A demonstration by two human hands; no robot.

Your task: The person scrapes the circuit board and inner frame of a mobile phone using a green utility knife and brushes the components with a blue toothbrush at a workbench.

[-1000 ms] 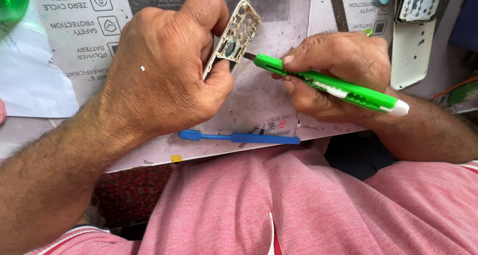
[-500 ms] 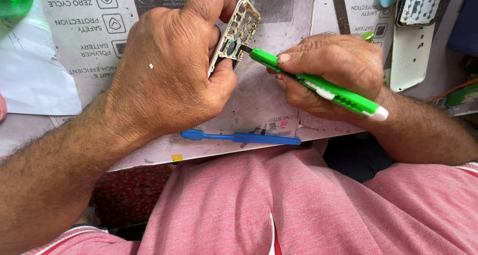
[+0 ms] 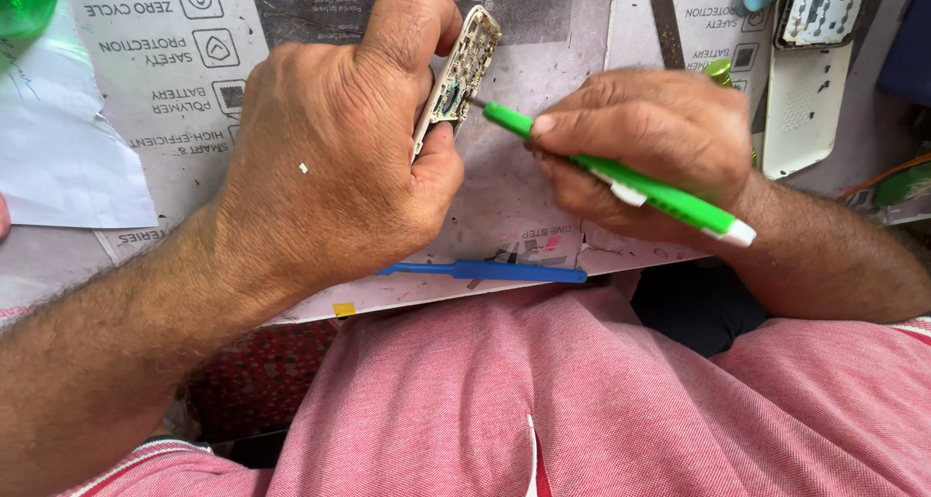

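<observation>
Hands at work over a grey printed cardboard sheet [image 3: 543, 196] laid flat as a mat. Left hand [image 3: 330, 167] closed around a small cream-framed phone circuit board with a keypad grid [image 3: 464, 65], thumb pressed on its upper edge, fingers wrapped behind; board stands on edge, tilted, at 1 o'clock from the knuckles. Right hand [image 3: 650, 143] pinched tight on a slim green plastic screwdriver with a white end cap [image 3: 640, 182], held like a pen. Its metal tip points to 10 o'clock and meets the lower part of the board, just beside the left thumb pad. White cap sticks out past the right wrist toward 4 o'clock.

Cardboard carries black lettering and small square icon boxes, all upside down to the wearer; one block of labels at 11 o'clock from the left hand, another at 12 o'clock from the right. Small yellow patch on the near edge of the sheet.

Thin blue plastic pry tool [image 3: 485, 270] lies flat at 6 o'clock, between the hands and the pink-red shirt [image 3: 582, 400], well apart from both. White paper sheet [image 3: 58, 158] at 9 o'clock. Green translucent rounded object [image 3: 24, 2] in the far left corner. White phone housing with a bare board resting on its top [image 3: 810, 90] at 2 o'clock from the right hand.
</observation>
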